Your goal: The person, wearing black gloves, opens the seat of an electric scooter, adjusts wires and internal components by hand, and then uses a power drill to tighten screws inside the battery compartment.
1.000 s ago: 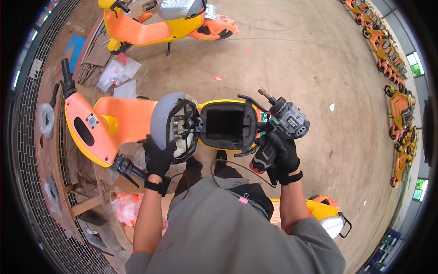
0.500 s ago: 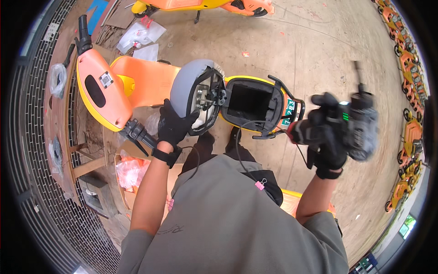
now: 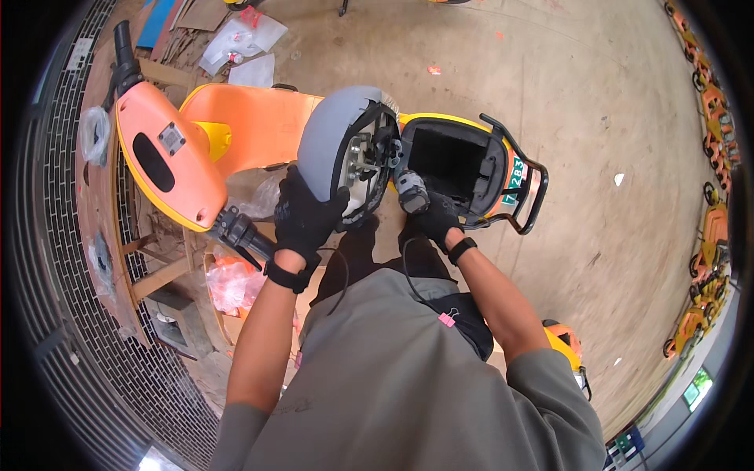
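A pink-and-yellow scooter (image 3: 247, 118) stands crosswise below me, its grey seat (image 3: 327, 129) tipped up, showing the underside and metal hinge (image 3: 385, 153). Beside it is the open black storage bin (image 3: 448, 161). My left hand (image 3: 306, 220), in a black glove, is closed on the seat's lower edge. My right hand (image 3: 436, 220), also gloved, holds a grey-and-black power drill (image 3: 412, 192), its nose pointed at the hinge area; whether the bit touches it is hidden.
Plastic sheets (image 3: 236, 43) lie on the floor at upper left, near wooden boards (image 3: 157, 286) and a carton of pink plastic bags (image 3: 232, 282). A row of scooters (image 3: 711, 220) lines the right side. Another scooter (image 3: 569, 345) is behind me at lower right.
My right hand swung the drill out to the right, then brought it left and down to the seat hinge. My left hand stays on the seat; the view has shifted.
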A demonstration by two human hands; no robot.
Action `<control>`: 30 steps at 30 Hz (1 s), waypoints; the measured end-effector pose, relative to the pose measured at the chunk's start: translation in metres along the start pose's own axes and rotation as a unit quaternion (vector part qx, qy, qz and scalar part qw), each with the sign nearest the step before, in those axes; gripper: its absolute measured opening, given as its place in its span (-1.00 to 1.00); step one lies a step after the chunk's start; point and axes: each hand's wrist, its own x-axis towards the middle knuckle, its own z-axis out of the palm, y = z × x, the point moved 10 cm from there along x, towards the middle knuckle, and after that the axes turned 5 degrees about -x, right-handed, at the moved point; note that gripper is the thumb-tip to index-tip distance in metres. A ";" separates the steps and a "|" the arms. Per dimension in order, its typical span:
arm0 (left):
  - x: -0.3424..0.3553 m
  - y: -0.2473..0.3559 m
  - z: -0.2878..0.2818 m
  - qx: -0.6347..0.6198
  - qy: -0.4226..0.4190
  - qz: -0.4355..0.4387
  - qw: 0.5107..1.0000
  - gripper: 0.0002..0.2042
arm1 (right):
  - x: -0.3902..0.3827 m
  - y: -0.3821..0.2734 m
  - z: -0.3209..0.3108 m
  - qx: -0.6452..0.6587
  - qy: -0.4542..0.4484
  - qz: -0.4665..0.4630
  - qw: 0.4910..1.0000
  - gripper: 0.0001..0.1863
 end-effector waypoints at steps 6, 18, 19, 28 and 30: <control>-0.002 0.003 -0.005 0.024 -0.004 -0.001 1.000 -0.07 | 0.018 -0.025 0.007 -0.015 -0.040 0.070 0.997 -0.68; 0.000 -0.001 -0.004 -0.021 -0.010 0.017 1.000 -0.21 | 0.022 -0.018 0.031 0.048 0.035 0.124 0.991 -0.69; 0.002 0.000 -0.004 -0.016 -0.015 0.019 1.000 -0.21 | 0.019 -0.020 0.032 0.053 0.036 0.129 0.990 -0.69; 0.002 0.010 0.003 -0.147 -0.078 -0.016 0.986 -0.40 | 0.010 -0.003 0.052 0.087 0.014 0.211 0.973 -0.59; 0.002 0.002 0.002 -0.148 -0.075 -0.008 0.986 -0.47 | 0.005 0.002 0.059 0.065 0.001 0.232 0.971 -0.64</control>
